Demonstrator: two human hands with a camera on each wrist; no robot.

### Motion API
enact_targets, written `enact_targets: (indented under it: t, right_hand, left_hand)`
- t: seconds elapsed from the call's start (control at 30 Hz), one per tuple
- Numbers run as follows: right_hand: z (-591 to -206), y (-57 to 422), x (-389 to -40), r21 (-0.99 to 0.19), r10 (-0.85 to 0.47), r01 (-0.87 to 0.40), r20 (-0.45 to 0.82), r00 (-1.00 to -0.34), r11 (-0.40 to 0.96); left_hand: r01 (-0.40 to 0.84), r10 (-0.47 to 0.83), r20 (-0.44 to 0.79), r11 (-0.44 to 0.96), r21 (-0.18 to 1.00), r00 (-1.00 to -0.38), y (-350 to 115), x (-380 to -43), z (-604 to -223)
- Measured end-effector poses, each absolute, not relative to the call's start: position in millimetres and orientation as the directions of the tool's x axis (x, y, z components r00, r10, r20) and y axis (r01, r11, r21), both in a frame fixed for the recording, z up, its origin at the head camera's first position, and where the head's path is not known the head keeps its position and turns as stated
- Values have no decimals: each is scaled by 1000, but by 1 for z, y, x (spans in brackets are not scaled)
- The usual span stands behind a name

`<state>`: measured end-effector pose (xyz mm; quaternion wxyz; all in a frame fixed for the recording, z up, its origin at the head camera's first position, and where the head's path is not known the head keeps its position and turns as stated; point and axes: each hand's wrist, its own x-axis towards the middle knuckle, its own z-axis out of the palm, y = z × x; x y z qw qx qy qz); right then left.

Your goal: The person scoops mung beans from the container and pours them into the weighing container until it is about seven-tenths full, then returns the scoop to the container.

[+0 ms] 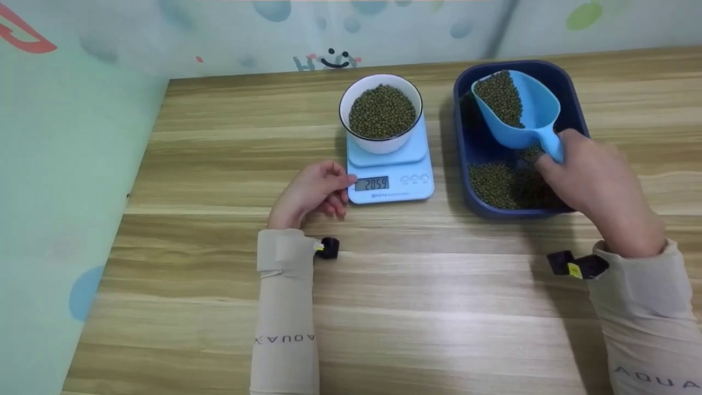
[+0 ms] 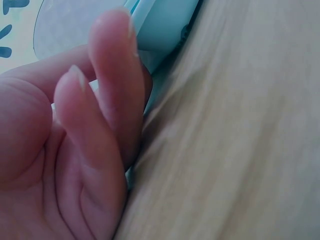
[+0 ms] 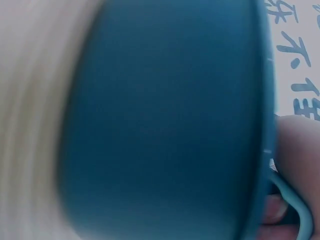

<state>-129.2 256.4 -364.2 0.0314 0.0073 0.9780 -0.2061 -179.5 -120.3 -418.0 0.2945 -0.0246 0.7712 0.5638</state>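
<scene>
My right hand (image 1: 598,181) grips the handle of a light blue scoop (image 1: 540,104), tilted over a dark blue tub (image 1: 575,93). Green mung beans (image 1: 500,97) lie on the scoop's left side, and more beans (image 1: 493,186) cover part of the tub floor. A white dark-rimmed bowl (image 1: 378,145) filled with mung beans stands on a light blue kitchen scale (image 1: 406,189), whose display reads about 205.9. At the scale's left edge, my left hand (image 1: 315,189) holds on with thumb and forefinger; its other fingers (image 2: 112,90) curl loosely beside it.
The wooden table (image 1: 208,285) extends to the left and in front of the scale. Behind it rises a patterned wall (image 1: 406,33), with another wall (image 1: 71,137) on the left. In the right wrist view, the tub's side (image 3: 165,120) fills most of the picture.
</scene>
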Motion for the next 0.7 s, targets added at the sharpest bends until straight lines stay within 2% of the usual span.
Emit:
enact_targets:
  t: [0.53,0.7]
  right_hand:
    - [-334,258,-114,-419,67,22,93,-993,908]
    - [-331,259,-109,-438,86,36,97,-992,898]
  left_hand:
    - [-375,290,-478,347,860,-829,-121,-181,-421]
    - [-371,291,-486,370,852,-825,-119,-182,-421]
